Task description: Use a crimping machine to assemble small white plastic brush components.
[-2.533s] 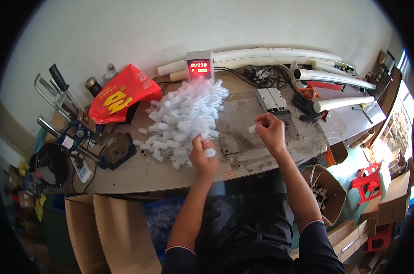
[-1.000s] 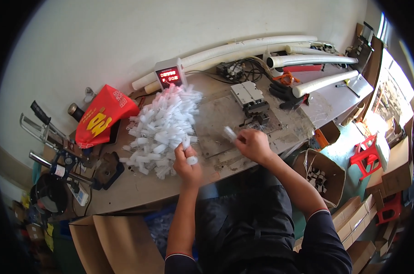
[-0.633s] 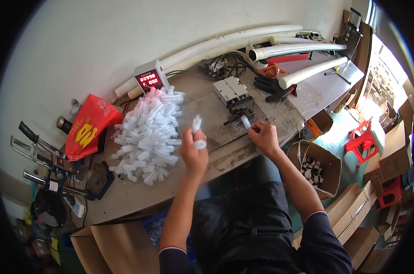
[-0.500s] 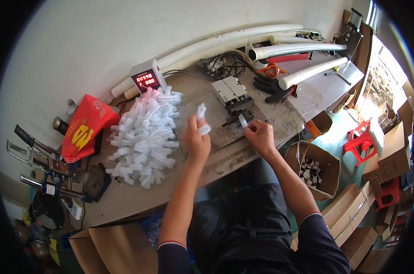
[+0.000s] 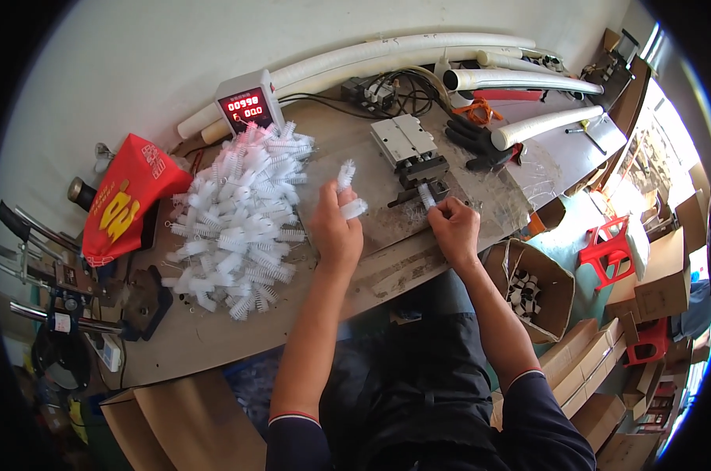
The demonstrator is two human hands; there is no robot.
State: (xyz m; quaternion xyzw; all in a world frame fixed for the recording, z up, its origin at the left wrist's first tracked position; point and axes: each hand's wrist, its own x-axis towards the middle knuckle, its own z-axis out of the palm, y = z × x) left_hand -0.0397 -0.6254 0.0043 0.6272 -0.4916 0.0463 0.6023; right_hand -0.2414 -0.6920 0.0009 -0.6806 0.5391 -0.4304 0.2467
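Note:
My left hand is closed above the bench, just right of a heap of small white spiral-bristle brushes. Two such brushes stick out between its fingers: an upper white brush pointing up and a lower white brush lying across the fingers. Over the bench's front part, my right hand pinches one end of another white brush. That brush's far end is at the dark jaw-like front of a small bench machine; whether it touches the jaw I cannot tell.
A red-lit counter box stands behind the heap, with a red bag to its left. A dark glove and long pale tubes lie at the back right. Below the bench's right edge is an open carton holding black-and-white pieces.
The whole view has shifted a little. My right hand keeps its brush at the machine's front, and my left hand still holds its two brushes, turned slightly.

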